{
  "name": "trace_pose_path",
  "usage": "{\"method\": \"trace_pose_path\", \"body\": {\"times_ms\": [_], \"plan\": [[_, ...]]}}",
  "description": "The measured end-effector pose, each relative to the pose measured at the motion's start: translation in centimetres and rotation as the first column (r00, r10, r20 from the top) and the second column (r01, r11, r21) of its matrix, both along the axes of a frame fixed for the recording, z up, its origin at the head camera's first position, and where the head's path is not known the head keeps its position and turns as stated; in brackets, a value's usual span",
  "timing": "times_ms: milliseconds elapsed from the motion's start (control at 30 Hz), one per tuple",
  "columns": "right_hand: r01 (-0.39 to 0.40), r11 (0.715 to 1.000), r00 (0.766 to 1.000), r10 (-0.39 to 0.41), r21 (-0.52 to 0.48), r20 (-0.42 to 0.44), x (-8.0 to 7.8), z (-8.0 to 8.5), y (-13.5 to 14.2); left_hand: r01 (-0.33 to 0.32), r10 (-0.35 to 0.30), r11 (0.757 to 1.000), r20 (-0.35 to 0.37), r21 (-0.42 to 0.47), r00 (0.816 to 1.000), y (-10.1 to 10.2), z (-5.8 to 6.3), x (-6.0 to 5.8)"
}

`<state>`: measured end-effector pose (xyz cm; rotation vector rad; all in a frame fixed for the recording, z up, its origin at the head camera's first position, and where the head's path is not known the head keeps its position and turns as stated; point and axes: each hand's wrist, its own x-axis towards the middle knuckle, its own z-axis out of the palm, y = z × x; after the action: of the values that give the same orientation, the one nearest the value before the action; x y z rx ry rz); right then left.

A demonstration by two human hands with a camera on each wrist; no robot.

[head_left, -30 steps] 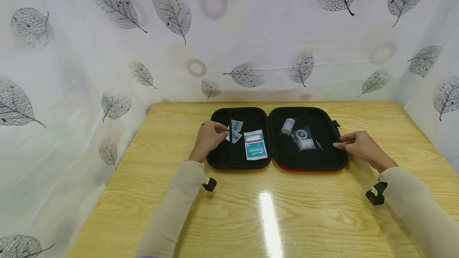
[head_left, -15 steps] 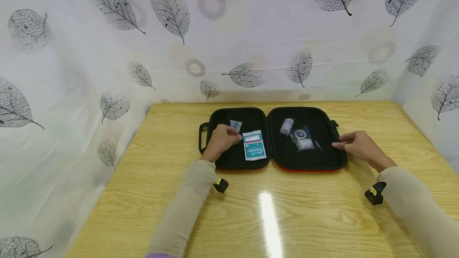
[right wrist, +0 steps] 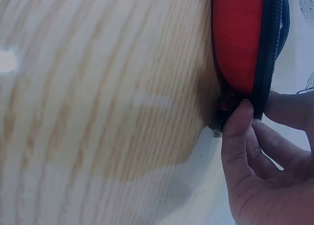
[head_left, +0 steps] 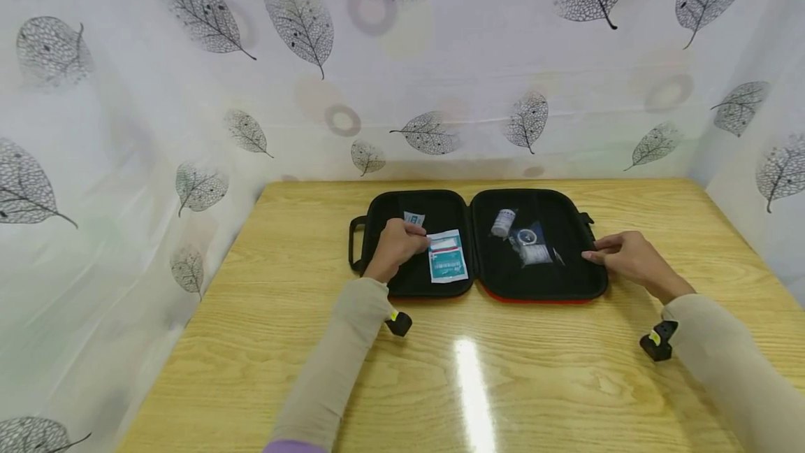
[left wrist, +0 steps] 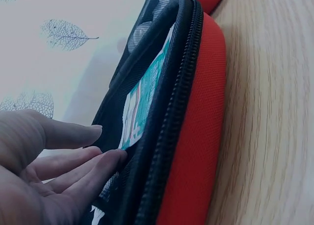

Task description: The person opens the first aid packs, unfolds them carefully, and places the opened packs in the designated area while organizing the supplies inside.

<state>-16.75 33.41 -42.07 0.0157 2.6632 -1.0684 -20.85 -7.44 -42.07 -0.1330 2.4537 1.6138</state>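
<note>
A zippered case [head_left: 415, 292], black inside and red outside, lies unfolded on the table. Its left half holds a teal-and-white packet [head_left: 448, 264] and a small pale sachet [head_left: 414, 218], partly covered by my left hand [head_left: 395, 247]. That hand reaches over this half, its fingertips at the packet's upper left corner. In the left wrist view, thumb and fingers [left wrist: 105, 161] stand apart with nothing gripped between them. My right hand [head_left: 632, 261] pinches the case's right rim; in the right wrist view the thumb and fingers are on either side of the zipped edge [right wrist: 267, 53].
In the case's right half lie a white roll [head_left: 504, 222] and a clear bag [head_left: 534, 252] with white contents. A black handle [head_left: 355, 243] sticks out at the left. The wooden table [head_left: 534, 383] meets a leaf-patterned cloth [head_left: 465, 54] behind.
My left hand has moved right from the case's left edge, past the sachets, to the teal-and-white packet. The handle has come into view. My right hand stays at the right rim.
</note>
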Motion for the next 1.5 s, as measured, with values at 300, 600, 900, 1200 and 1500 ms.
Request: {"method": "trace_pose_path", "body": {"times_ms": [300,600,900,1200,1500], "plan": [[0.005,1.000,1.000,-0.005,0.013,-0.005,-0.1,-0.1,0.1,-0.001,0.000,1.000,0.016,0.029,1.000,0.5,-0.3,-0.1],[0.004,1.000,1.000,-0.004,0.003,-0.002,0.0,0.1,0.1,-0.012,0.012,1.000,0.003,-0.014,1.000,1.0,-0.2,-0.3],[0.009,1.000,1.000,-0.008,0.026,-0.007,-0.1,0.1,0.1,-0.001,-0.008,0.979,-0.042,-0.206,0.999,1.9,-0.4,-1.4],[0.008,1.000,1.000,-0.008,0.019,-0.003,-0.1,0.3,-0.1,0.027,-0.043,0.968,-0.060,-0.251,0.997,2.3,-0.8,-1.7],[0.012,1.000,1.000,-0.012,0.014,-0.009,-0.1,0.1,0.1,0.028,-0.039,0.942,-0.026,-0.333,0.999,2.9,-0.7,-2.0]]}}
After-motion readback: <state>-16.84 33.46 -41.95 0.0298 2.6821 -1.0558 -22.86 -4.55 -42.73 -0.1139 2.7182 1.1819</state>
